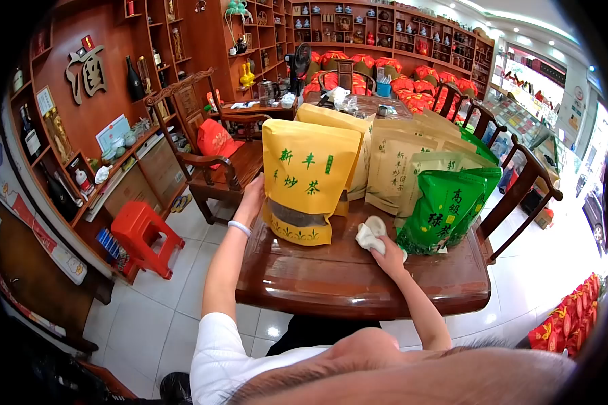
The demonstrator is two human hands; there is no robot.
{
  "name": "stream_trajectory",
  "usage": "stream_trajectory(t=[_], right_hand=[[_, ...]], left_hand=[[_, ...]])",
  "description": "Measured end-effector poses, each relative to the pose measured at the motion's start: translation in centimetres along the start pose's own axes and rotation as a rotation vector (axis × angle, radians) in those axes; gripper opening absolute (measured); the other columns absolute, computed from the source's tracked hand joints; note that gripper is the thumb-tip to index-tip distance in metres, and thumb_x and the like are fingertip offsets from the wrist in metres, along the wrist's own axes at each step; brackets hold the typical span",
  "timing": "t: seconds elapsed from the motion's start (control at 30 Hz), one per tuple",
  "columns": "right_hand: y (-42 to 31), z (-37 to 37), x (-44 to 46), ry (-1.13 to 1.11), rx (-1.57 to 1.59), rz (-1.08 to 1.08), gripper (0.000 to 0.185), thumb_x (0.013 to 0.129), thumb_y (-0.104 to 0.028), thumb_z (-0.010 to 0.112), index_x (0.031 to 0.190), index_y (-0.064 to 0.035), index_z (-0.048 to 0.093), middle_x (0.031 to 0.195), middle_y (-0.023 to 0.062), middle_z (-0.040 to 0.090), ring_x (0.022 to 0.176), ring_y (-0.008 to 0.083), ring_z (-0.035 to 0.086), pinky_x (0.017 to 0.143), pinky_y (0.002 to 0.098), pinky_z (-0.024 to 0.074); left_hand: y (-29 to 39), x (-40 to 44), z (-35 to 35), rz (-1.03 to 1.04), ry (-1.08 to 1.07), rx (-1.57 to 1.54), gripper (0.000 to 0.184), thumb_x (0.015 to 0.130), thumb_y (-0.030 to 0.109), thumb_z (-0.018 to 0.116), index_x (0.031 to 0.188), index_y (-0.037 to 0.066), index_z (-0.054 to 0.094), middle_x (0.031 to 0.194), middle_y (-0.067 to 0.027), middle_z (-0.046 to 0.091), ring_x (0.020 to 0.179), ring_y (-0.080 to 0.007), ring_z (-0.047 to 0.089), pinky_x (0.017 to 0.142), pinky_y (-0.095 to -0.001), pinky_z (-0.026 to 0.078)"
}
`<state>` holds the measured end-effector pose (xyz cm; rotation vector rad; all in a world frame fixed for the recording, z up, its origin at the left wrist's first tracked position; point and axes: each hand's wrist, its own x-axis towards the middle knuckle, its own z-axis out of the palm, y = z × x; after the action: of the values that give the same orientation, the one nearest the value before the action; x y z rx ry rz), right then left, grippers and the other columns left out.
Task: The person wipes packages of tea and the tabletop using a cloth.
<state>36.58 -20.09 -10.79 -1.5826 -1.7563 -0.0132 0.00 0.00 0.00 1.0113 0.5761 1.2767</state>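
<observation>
A yellow tea bag (309, 177) with green Chinese writing and a dark window stands upright near the front left of the wooden table. My left hand (253, 194) grips its left edge, the fingers partly hidden behind it. In my right hand (390, 256) is a crumpled white cloth (370, 235), pressed on the tabletop between the yellow bag and a shiny green tea bag (439, 210). Paler kraft-coloured tea bags (387, 158) stand in rows behind, and another yellow bag (331, 118) is partly covered by the front one.
The polished table (304, 280) ends close to my body. Carved wooden chairs stand left (226, 162) and right (520, 192). A red plastic stool (145, 236) is on the tiled floor at left. Shelves with bottles (134, 79) line the wall; red-covered jars (422, 88) stand farther back.
</observation>
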Motion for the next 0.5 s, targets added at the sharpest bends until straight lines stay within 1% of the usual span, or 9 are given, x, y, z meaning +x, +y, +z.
stream_trajectory(t=[0.07,0.1,0.17,0.2,0.3,0.37,0.43,0.47,0.5], right_hand=[[-0.2,-0.8,-1.1,0.061,0.209,0.131,0.037,0.073,-0.023,0.069,0.104,-0.0063,0.055,0.092,0.0185,0.063,0.084,0.0280,0.064,0.074,0.0385,0.0485],[1.7,-4.9,0.2,0.013,0.124,0.111,0.037,0.073,-0.023,0.069,0.104,-0.0063,0.055,0.092,0.0185,0.063,0.084,0.0280,0.064,0.074,0.0385,0.0485],[-1.5,-3.8,0.4,0.129,0.353,0.230,0.037,0.072,-0.019,0.069,0.102,-0.0036,0.055,0.086,0.0157,0.063,0.078,0.0241,0.062,0.071,0.0344,0.0483],[-2.5,-5.8,1.2,0.159,0.405,0.226,0.038,0.070,-0.016,0.070,0.101,-0.0009,0.054,0.084,0.0144,0.061,0.075,0.0200,0.060,0.070,0.0317,0.0478],[-6.1,-6.8,4.9,0.304,0.573,0.121,0.035,0.076,-0.009,0.064,0.106,0.0016,0.050,0.092,0.0123,0.061,0.081,0.0167,0.058,0.074,0.0297,0.0469],[-8.7,-7.0,7.5,0.409,0.714,0.102,0.035,0.077,-0.005,0.063,0.109,0.0013,0.048,0.095,0.0102,0.061,0.084,0.0160,0.056,0.077,0.0290,0.0461],[-12.2,-8.4,10.6,0.521,0.721,-0.079,0.037,0.075,-0.003,0.064,0.109,0.0010,0.048,0.100,0.0117,0.060,0.086,0.0183,0.058,0.079,0.0291,0.0458],[-13.9,-9.3,12.1,0.564,0.613,-0.217,0.038,0.074,-0.003,0.064,0.109,0.0000,0.048,0.104,0.0131,0.060,0.089,0.0204,0.059,0.079,0.0300,0.0462],[-15.4,-10.1,13.6,0.602,0.501,-0.365,0.039,0.074,-0.002,0.065,0.109,-0.0009,0.048,0.107,0.0146,0.059,0.091,0.0225,0.059,0.080,0.0309,0.0466]], left_hand=[[-1.7,-0.2,0.0,0.050,0.046,0.060,0.031,0.089,0.023,0.058,0.106,-0.004,0.060,0.096,-0.0050,0.065,0.082,-0.0104,0.060,0.072,-0.0232,0.047],[-5.3,0.3,2.0,0.042,0.066,-0.037,0.031,0.089,0.023,0.058,0.106,-0.004,0.060,0.096,-0.0050,0.065,0.082,-0.0104,0.060,0.072,-0.0232,0.047],[-2.7,-1.0,0.6,0.116,0.113,0.156,0.026,0.090,0.019,0.056,0.097,-0.005,0.063,0.088,-0.0027,0.065,0.076,-0.0077,0.058,0.067,-0.0208,0.045],[-3.2,-2.5,1.7,0.135,0.171,0.228,0.024,0.091,0.016,0.055,0.094,-0.006,0.064,0.087,-0.0017,0.064,0.075,-0.0063,0.057,0.066,-0.0194,0.043],[-1.3,-5.8,3.3,0.238,0.201,0.190,0.022,0.090,0.014,0.056,0.091,-0.006,0.063,0.084,-0.0007,0.064,0.075,-0.0055,0.055,0.066,-0.0189,0.042],[-0.7,-6.9,3.5,0.253,0.211,0.276,0.020,0.089,0.013,0.057,0.094,-0.006,0.061,0.088,-0.0019,0.063,0.078,-0.0066,0.055,0.069,-0.0207,0.044],[1.5,-8.7,6.8,0.413,0.196,0.219,0.021,0.088,0.012,0.058,0.101,-0.005,0.059,0.094,-0.0032,0.062,0.081,-0.0083,0.055,0.073,-0.0226,0.045],[1.7,-8.0,4.7,0.410,0.153,0.428,0.024,0.086,0.011,0.059,0.105,-0.004,0.057,0.100,-0.0049,0.061,0.084,-0.0112,0.057,0.076,-0.0254,0.046],[3.1,-7.8,5.4,0.407,0.163,0.427,0.024,0.086,0.011,0.059,0.105,-0.004,0.057,0.100,-0.0049,0.061,0.084,-0.0112,0.057,0.076,-0.0254,0.046]])
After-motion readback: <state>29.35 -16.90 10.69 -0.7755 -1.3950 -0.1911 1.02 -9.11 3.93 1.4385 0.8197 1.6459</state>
